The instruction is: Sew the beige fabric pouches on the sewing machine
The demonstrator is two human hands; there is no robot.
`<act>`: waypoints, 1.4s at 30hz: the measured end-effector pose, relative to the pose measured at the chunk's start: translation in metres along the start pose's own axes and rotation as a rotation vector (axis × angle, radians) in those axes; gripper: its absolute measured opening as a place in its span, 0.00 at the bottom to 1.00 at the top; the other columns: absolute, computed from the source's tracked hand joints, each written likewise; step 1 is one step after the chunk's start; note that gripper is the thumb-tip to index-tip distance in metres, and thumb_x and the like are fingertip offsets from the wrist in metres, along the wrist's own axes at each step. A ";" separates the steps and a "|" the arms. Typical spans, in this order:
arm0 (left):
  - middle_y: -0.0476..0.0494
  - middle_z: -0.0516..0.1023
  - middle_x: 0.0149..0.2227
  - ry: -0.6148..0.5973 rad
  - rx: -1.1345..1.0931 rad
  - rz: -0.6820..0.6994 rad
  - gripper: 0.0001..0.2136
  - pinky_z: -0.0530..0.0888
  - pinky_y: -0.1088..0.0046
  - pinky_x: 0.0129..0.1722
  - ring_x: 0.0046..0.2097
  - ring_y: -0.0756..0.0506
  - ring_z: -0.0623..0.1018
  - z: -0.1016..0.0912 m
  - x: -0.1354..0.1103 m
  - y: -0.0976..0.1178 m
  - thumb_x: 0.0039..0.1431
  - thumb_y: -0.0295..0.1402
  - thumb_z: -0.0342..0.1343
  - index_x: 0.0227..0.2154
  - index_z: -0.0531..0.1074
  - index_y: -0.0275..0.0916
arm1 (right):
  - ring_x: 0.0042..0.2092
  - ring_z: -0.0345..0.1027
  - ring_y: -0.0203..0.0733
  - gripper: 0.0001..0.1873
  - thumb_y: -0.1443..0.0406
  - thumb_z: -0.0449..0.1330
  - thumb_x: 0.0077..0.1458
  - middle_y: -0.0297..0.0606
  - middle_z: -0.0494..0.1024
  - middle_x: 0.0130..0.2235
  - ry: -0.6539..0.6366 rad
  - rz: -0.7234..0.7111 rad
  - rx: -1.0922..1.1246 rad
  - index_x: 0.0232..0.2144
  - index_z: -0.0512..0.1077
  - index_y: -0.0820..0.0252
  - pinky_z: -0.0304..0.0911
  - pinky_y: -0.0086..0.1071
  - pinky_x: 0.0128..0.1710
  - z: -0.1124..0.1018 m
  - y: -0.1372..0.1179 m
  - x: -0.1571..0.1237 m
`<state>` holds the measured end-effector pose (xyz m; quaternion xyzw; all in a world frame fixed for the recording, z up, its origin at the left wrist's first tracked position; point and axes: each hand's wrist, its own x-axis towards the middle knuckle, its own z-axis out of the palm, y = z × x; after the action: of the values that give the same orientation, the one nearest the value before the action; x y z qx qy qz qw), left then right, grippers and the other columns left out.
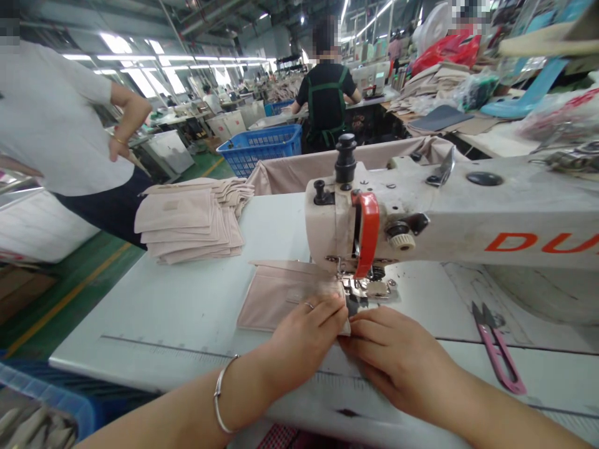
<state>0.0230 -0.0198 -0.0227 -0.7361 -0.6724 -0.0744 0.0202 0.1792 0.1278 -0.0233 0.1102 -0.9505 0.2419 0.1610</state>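
A flat beige fabric piece (269, 299) with stitched edges lies on the sewing machine table, its right edge by the presser foot (358, 287) of the sewing machine (449, 206). My left hand (306, 333), with a ring and a bangle, presses on the piece near its right edge, fingers closed together on the cloth. Close beside it, my right hand (397, 355) pinches the lower right corner of the same piece, its fingertips partly hidden. Just behind the foot, the needle area is blurred and partly covered by the orange guard (368, 234).
A stack of beige fabric pieces (191, 218) rests at the table's far left. Pink thread snips (498, 349) lie right of my right hand. Blue baskets (262, 149) stand beyond and at lower left. One person in white (70, 112) stands left; another (325, 93) sits ahead.
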 end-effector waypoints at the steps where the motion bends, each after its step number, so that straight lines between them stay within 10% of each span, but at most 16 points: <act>1: 0.38 0.67 0.60 -0.012 0.004 0.005 0.18 0.64 0.65 0.64 0.62 0.43 0.67 0.000 0.000 -0.001 0.66 0.24 0.48 0.58 0.61 0.32 | 0.48 0.67 0.47 0.12 0.73 0.54 0.58 0.40 0.76 0.42 -0.001 0.001 0.000 0.41 0.72 0.59 0.64 0.44 0.49 0.000 0.000 0.000; 21: 0.43 0.77 0.48 0.248 -0.154 0.114 0.09 0.72 0.66 0.57 0.53 0.46 0.75 -0.006 -0.002 -0.014 0.68 0.27 0.49 0.47 0.70 0.37 | 0.44 0.67 0.46 0.14 0.73 0.54 0.60 0.40 0.75 0.40 0.028 0.009 -0.059 0.46 0.73 0.59 0.64 0.42 0.44 -0.003 0.008 -0.003; 42: 0.47 0.79 0.47 0.215 -0.157 0.150 0.09 0.73 0.72 0.53 0.50 0.50 0.77 -0.003 0.003 -0.031 0.69 0.28 0.50 0.46 0.73 0.37 | 0.47 0.67 0.47 0.18 0.74 0.54 0.58 0.41 0.76 0.48 0.094 0.016 -0.084 0.50 0.70 0.61 0.67 0.44 0.47 0.002 0.007 -0.001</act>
<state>-0.0074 -0.0138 -0.0216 -0.7714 -0.6017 -0.2033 0.0397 0.1775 0.1332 -0.0285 0.0843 -0.9520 0.2080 0.2082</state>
